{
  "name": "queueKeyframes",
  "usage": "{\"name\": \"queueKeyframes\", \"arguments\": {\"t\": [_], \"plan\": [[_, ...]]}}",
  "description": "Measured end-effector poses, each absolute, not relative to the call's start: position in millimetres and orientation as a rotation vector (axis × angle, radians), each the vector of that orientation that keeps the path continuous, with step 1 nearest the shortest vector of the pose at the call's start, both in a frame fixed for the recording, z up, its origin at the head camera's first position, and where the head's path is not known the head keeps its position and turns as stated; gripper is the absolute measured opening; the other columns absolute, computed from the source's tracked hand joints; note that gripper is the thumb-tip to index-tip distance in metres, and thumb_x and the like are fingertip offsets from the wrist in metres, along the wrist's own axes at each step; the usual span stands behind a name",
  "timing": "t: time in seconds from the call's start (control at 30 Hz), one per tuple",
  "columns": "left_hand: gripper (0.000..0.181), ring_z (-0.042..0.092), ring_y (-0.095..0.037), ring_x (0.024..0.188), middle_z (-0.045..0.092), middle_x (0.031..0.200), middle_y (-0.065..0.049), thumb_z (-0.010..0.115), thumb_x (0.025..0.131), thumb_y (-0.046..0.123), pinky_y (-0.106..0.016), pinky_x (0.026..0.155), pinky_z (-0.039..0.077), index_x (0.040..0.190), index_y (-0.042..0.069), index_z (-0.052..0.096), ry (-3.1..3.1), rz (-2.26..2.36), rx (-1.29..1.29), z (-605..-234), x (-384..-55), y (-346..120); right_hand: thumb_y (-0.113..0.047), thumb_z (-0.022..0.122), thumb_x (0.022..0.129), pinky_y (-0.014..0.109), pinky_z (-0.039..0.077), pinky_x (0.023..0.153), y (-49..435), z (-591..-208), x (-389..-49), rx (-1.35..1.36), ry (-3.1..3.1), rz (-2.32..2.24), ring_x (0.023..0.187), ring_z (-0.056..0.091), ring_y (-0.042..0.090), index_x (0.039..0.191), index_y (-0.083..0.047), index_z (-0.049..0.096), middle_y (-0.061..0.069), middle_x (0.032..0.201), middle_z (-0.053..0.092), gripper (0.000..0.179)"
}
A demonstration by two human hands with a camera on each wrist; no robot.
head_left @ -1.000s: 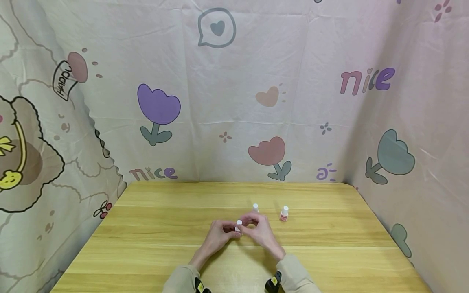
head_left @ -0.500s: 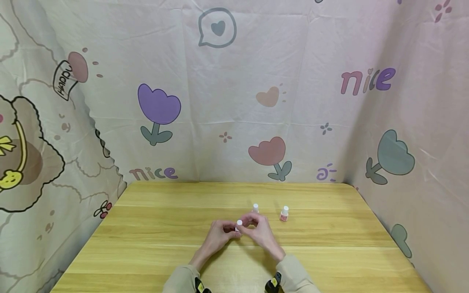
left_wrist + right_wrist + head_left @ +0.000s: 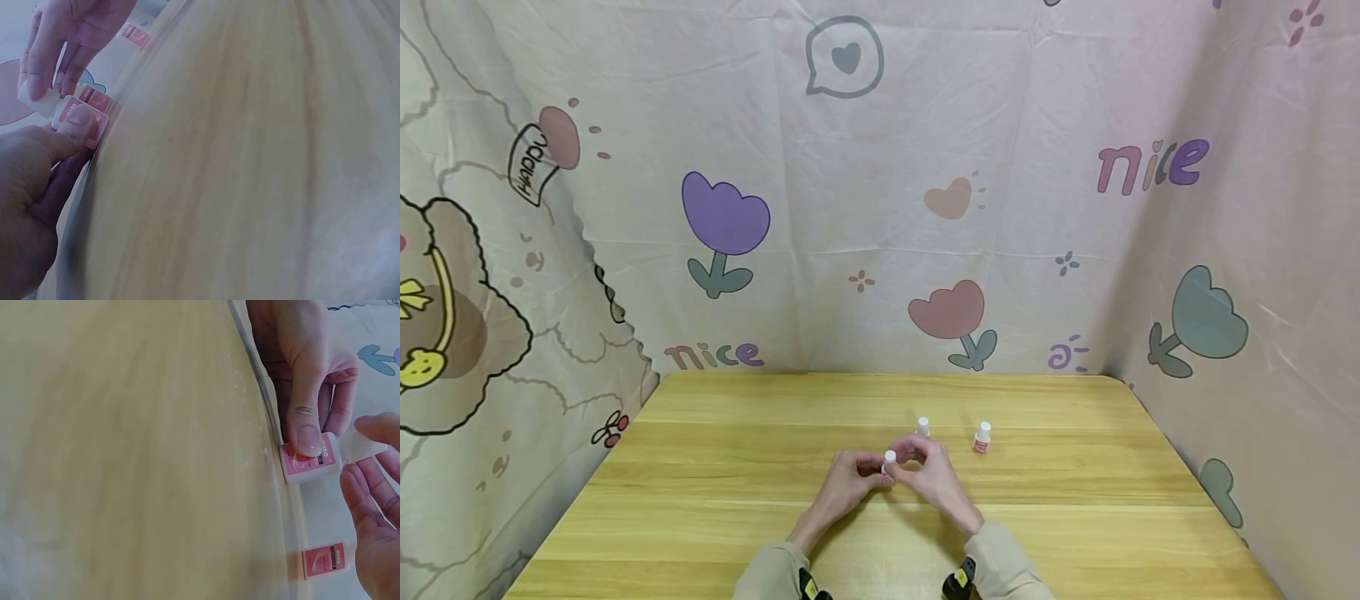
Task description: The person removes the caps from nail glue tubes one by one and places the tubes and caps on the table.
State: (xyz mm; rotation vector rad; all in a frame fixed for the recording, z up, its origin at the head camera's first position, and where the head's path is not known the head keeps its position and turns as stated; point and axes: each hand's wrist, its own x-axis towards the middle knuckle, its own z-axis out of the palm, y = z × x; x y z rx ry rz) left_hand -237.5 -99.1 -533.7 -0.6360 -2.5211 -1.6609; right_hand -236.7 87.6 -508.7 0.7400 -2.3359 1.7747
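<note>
Near the middle of the table stands a small white bottle (image 3: 306, 464) with a pink label, worked on by both hands. My left hand (image 3: 850, 475) pinches its body, thumb across the label. On its white cap (image 3: 39, 101) are the thumb and fingers of my right hand (image 3: 931, 471), pinching it. The cap sits on the bottle; whether it is loose cannot be told. A second such bottle (image 3: 922, 426) stands just behind my right hand, partly hidden by it. Farther right is a third one (image 3: 982, 437), upright with its white cap on.
The wooden table (image 3: 715, 442) reaches back to a hanging cloth (image 3: 850, 208) printed with tulips and words. More of this cloth hangs at the left and right. Both forearms, in beige sleeves (image 3: 1007, 562) with dark wrist devices (image 3: 959, 579), rest at the table's front.
</note>
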Motion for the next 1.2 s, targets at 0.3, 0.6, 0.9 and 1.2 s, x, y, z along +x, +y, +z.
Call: {"name": "queueKeyframes", "arguments": {"t": [0.3,0.6,0.9,1.2], "plan": [[0.014,0.069,-0.001,0.077,0.080,0.090,-0.007,0.082,0.082,0.012,-0.018,0.072,0.054,0.095,0.008,0.079,-2.525,-1.654,-0.619,-531.2,-237.0,-98.5,0.012,0.072,0.082,0.050,0.058,0.086,83.0,-501.9,-233.6,0.730,-2.370,1.746,0.086,0.069,0.033,0.103,0.008,0.067,0.025,0.097,0.071,0.023],[0.013,0.069,-0.001,0.077,0.080,0.090,-0.006,0.082,0.082,0.011,-0.018,0.073,0.055,0.095,0.008,0.079,-2.522,-1.646,-0.625,-531.3,-236.7,-98.8,0.005,0.076,0.082,0.047,0.057,0.089,83.0,-501.6,-232.9,0.654,-2.405,1.791,0.089,0.067,0.023,0.106,0.005,0.068,0.021,0.101,0.070,0.026],[0.012,0.069,0.000,0.077,0.080,0.089,-0.006,0.082,0.082,0.011,-0.018,0.071,0.055,0.094,0.009,0.079,-2.506,-1.646,-0.635,-531.3,-237.4,-98.5,-0.001,0.081,0.080,0.040,0.059,0.086,84.7,-506.5,-236.4,0.623,-2.365,1.799,0.086,0.068,0.020,0.100,-0.001,0.071,0.017,0.095,0.072,0.022],[0.011,0.069,0.000,0.077,0.080,0.088,-0.007,0.081,0.082,0.010,-0.018,0.072,0.055,0.093,0.008,0.079,-2.504,-1.653,-0.637,-532.2,-237.4,-98.7,0.003,0.078,0.081,0.041,0.058,0.091,82.8,-502.8,-235.1,0.615,-2.424,1.795,0.089,0.068,0.016,0.103,0.002,0.070,0.018,0.098,0.072,0.023]]}}
